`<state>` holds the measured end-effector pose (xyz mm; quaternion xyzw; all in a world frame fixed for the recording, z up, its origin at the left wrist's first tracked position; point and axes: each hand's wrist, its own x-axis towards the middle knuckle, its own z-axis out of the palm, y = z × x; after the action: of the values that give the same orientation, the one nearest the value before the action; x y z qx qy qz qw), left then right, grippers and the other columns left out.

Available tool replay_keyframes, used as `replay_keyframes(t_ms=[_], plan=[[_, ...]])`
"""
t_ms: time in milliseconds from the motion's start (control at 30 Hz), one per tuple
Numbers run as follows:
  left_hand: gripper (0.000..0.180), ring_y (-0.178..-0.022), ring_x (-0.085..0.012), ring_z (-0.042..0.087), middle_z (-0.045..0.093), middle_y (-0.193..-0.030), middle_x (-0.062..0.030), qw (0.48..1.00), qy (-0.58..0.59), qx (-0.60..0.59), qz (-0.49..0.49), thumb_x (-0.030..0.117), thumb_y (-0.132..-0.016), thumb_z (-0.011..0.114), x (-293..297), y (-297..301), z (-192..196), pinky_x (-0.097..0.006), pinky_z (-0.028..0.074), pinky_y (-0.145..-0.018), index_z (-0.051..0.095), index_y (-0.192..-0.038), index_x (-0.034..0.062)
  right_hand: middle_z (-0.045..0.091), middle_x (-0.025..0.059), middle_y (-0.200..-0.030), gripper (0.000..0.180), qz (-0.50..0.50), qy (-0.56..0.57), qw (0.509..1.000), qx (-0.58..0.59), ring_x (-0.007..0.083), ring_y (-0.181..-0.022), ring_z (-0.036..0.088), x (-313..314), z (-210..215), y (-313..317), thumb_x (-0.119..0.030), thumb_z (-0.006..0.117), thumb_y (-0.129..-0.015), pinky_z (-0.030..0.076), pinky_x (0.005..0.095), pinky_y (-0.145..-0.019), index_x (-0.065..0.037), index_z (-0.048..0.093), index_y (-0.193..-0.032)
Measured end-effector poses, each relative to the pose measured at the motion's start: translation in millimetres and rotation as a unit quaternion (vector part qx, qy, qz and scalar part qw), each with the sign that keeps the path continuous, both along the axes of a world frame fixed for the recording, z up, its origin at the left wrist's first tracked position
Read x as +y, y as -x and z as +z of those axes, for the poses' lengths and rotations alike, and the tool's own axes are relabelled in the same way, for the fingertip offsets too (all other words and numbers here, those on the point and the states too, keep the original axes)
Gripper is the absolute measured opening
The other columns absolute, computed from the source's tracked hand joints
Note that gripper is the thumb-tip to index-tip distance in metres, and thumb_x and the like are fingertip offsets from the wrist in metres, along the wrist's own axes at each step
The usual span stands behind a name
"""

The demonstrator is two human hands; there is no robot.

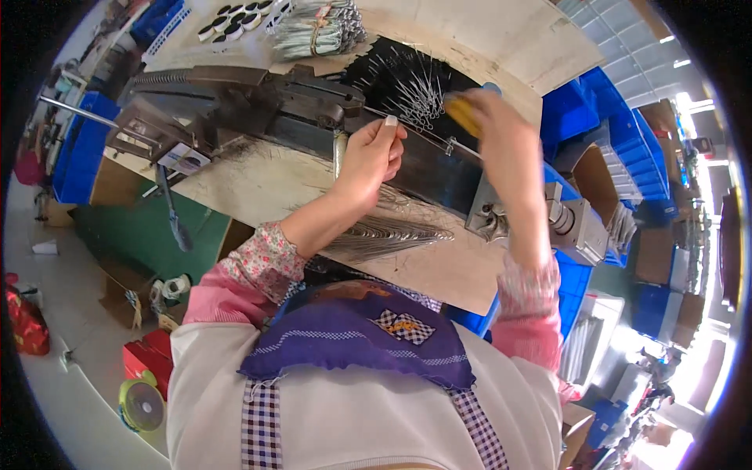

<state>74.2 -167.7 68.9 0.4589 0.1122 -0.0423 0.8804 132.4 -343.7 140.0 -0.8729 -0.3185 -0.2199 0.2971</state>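
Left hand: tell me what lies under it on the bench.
Under the left hand a fan of thin metal wires lies on the pale bench top, beside a dark metal plate. The forearm covers part of the wires.

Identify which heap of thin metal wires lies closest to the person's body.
The fanned heap of thin grey wires on the pale bench, just beneath the left forearm. The tied bundle and the loose looped wires on the black sheet lie farther away.

We see our left hand (371, 154) pinching a thin rod (427, 135) that runs across the dark machine (258, 102) on the desk (258, 184). Our right hand (489, 117) grips a yellow tool (460, 113) at the rod, just beside loose wires (411, 90). More wires (384, 231) fan out below our left wrist.
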Motion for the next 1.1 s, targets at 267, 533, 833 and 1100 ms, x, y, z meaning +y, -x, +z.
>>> replay_keyframes(t_ms=[267, 533, 833, 1100], plan=[[0.024, -0.045, -0.0053, 0.028, 0.04, -0.057, 0.0044, 0.999, 0.01, 0.032, 0.009, 0.026, -0.1, 0.048, -3, 8, 7, -0.022, 0.022, -0.043, 0.056, -0.086, 0.0078, 0.066, 0.0179, -0.084, 0.024, 0.172, -0.024, 0.93, 0.325, 0.031, -0.074, 0.064, 41, -20, -22, -0.006, 0.056, -0.083, 0.05, 0.0344, -0.069, 0.005, 0.062, -0.104], [0.048, -0.07, -0.0169, 0.061, 0.061, -0.077, -0.0055, 0.996, 0.027, 0.04, -0.075, 0.048, -0.099, 0.04, 1, -3, -1, -0.03, 0.05, -0.067, 0.058, -0.105, 0.004, 0.066, 0.0083, -0.082, 0.028, 0.133, -0.096, 0.806, 0.568, 0.0112, -0.065, 0.063, 34, 1, -40, -0.009, 0.058, -0.09, 0.051, 0.0238, -0.059, 0.006, 0.059, -0.114], [0.071, -0.121, -0.0257, 0.047, 0.053, -0.118, -0.0176, 0.93, 0.363, 0.032, -0.048, 0.06, -0.095, 0.035, 20, -5, 23, -0.038, 0.035, -0.108, 0.044, -0.123, -0.0054, 0.057, 0.0194, -0.096, 0.037, 0.069, 0.194, 0.973, 0.099, 0.0371, -0.094, 0.055, 34, 15, -21, -0.031, 0.055, -0.093, 0.046, 0.0421, -0.082, -0.003, 0.058, -0.117], [0.076, -0.128, -0.0298, 0.042, 0.045, -0.132, -0.0182, 0.935, 0.353, -0.006, -0.041, 0.06, -0.096, 0.028, 17, 6, 17, -0.041, 0.027, -0.114, 0.036, -0.131, -0.0072, 0.061, 0.0117, -0.09, 0.033, 0.074, 0.167, 0.983, -0.004, 0.0269, -0.079, 0.057, 61, 2, 5, -0.001, 0.061, -0.073, 0.047, 0.0357, -0.074, -0.003, 0.067, -0.105]])
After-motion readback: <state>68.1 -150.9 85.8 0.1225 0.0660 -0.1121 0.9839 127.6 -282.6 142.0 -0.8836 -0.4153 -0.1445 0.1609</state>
